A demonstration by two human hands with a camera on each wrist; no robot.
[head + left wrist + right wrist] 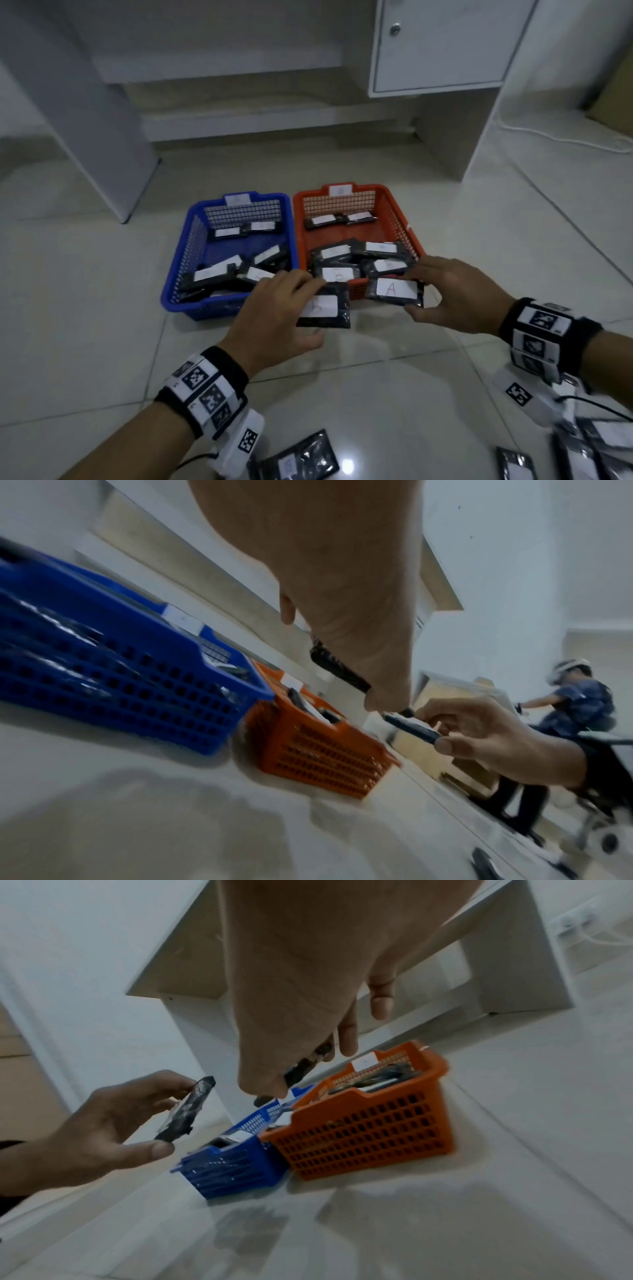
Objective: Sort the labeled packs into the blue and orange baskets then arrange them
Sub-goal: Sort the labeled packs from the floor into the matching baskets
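Note:
On the tiled floor a blue basket and an orange basket stand side by side, each holding several black packs with white labels. Just in front of them my left hand pinches a black pack labeled "b" between thumb and fingers. My right hand pinches a pack labeled "A" over the orange basket's near rim. The left wrist view shows the left pack edge-on and the right hand's pack. In the right wrist view both packs hang above the baskets.
Several loose packs lie on the floor near my wrists. A white desk with a cabinet door stands behind the baskets, and a white cable runs along the floor at right. Another person sits far off.

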